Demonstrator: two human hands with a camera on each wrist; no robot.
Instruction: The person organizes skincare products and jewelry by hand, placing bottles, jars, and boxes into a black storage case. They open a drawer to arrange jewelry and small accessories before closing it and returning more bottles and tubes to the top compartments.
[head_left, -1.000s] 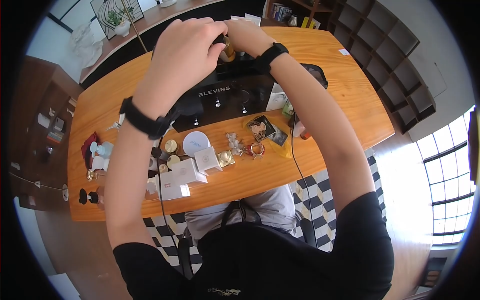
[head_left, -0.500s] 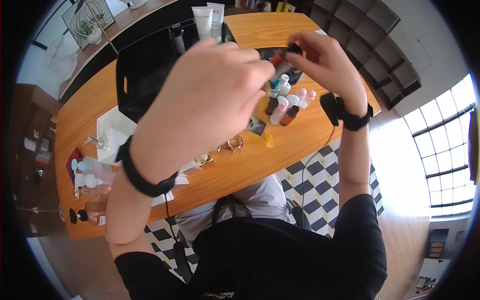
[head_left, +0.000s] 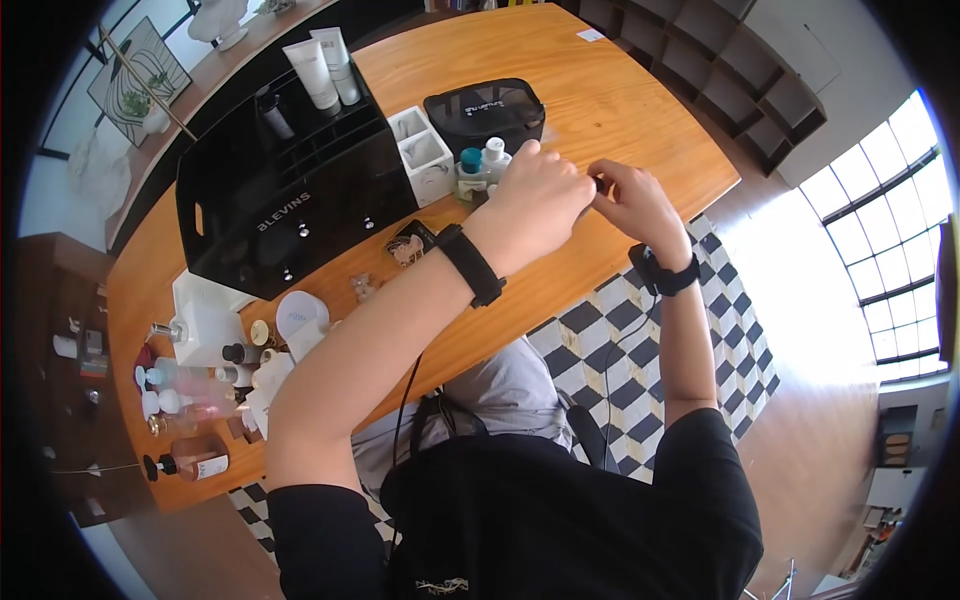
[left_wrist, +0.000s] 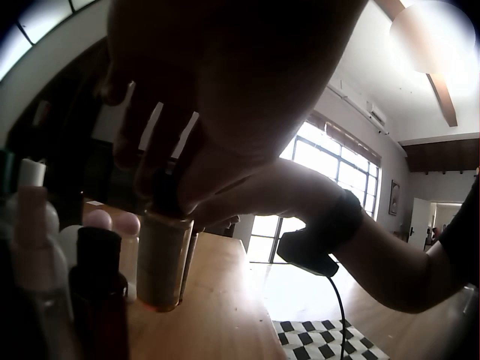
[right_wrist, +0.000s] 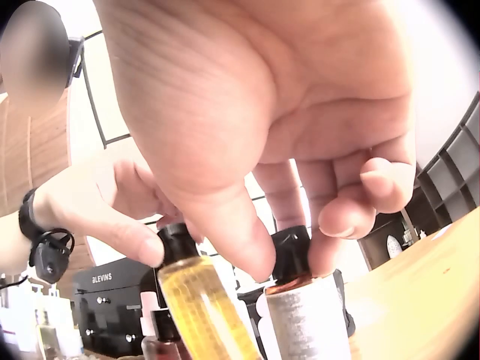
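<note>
Over the right part of the table, my left hand (head_left: 535, 210) and right hand (head_left: 642, 207) are side by side. In the right wrist view, my left hand (right_wrist: 105, 199) pinches the black cap of a yellow bottle (right_wrist: 206, 307), which tilts. Beside it, my right hand (right_wrist: 262, 112) grips by its black cap a bottle with a white label (right_wrist: 307, 319). The left wrist view has a clear-sided bottle (left_wrist: 163, 259) hanging from my left fingers close to the tabletop; whether it touches is unclear. From above, my left hand hides most of both bottles.
The black BLEVINS organizer (head_left: 260, 235) holds two white tubes (head_left: 312, 75). A white box (head_left: 425, 165) and black mesh pouch (head_left: 490, 112) stand beside it. Small bottles (head_left: 490, 165) sit near my left hand; pump bottles (head_left: 195, 458) crowd the table's left end.
Both hands have moved from the organizer to the right side of the table and lower. Half a second ago my right hand was holding a dark-capped bottle; the camera view has also shifted.
</note>
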